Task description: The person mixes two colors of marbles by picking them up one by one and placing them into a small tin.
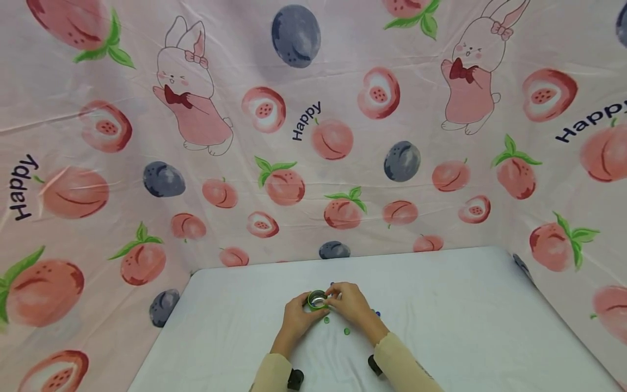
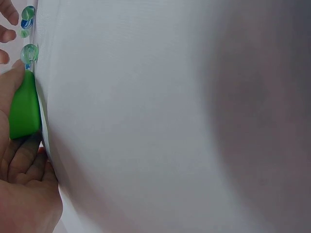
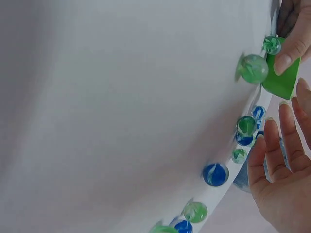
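Note:
My left hand grips a small green cup with a shiny metal inside, thumb on the near side and fingers round the far left. The same green wall shows between thumb and fingers in the left wrist view. My right hand is at the cup's right rim, thumb and forefinger close together there; I cannot tell whether they hold anything. Its other fingers are loosely bent in the right wrist view. Close in front of the cup lie a green marble and another green marble.
Several blue and green marbles, among them a blue marble, lie on the white cloth-covered table beside and beyond my right hand. Patterned fabric walls the table at the back and sides. A dark object is at the back right corner.

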Tool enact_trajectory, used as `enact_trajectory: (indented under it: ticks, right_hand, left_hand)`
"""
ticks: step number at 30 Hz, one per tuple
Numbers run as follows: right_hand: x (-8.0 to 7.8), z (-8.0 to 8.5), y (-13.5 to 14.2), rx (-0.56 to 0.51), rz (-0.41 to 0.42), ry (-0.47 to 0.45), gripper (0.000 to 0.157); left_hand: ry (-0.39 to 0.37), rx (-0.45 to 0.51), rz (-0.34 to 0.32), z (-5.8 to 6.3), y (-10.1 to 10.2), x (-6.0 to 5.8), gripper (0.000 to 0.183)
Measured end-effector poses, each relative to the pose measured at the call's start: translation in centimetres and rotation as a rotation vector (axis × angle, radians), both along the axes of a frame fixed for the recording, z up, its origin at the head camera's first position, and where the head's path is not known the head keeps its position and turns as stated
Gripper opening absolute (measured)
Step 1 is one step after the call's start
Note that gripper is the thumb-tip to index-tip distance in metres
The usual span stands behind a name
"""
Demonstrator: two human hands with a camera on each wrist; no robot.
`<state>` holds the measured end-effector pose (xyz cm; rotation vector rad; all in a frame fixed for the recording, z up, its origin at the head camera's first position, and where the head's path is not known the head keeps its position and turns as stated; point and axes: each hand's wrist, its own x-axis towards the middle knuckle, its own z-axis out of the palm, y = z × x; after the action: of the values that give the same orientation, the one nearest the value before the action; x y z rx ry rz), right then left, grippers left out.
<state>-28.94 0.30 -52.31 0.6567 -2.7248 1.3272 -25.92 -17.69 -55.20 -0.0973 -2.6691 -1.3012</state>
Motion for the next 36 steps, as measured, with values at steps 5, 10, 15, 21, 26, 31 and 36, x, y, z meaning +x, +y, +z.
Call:
enact_trajectory:
  ticks: [5, 10, 15, 21, 26, 31, 36]
  right_hand:
    - [0.2, 0.3, 0.8, -0.004, -0.007, 0.031, 0.014]
    - [0.4, 0.7, 1.7, 0.007, -0.021, 0.054, 0.013]
    - [0.8, 1.0, 2.6, 0.003, -0.045, 0.054, 0.012]
    - [0.9, 1.2, 3.8, 0.013, -0.066, 0.048, 0.013]
    - [1.4, 1.6, 4.9, 0.034, -0.107, 0.043, 0.011]
    - [2.0, 1.6, 6.0, 0.020, -0.159, 0.042, 0.011]
    - [2.5, 1.6, 7.0, 0.032, -0.194, 0.023, 0.012]
  left_hand:
    - [-0.015, -0.001, 0.011, -0.1, 0.0, -0.1, 0.062]
    - [-0.022, 0.002, 0.029, -0.1, 0.1, -0.2, 0.062]
    - [-0.027, 0.007, 0.031, 0.0, 0.2, -0.2, 0.061]
    - [-0.040, 0.000, 0.041, -0.1, 0.4, -0.3, 0.062]
    - [-0.043, 0.004, 0.044, 0.0, 0.4, -0.4, 0.062]
    - [-0.040, 0.021, 0.043, 0.0, 0.4, -0.5, 0.062]
    - [-0.051, 0.035, 0.048, -0.1, 0.6, -0.5, 0.063]
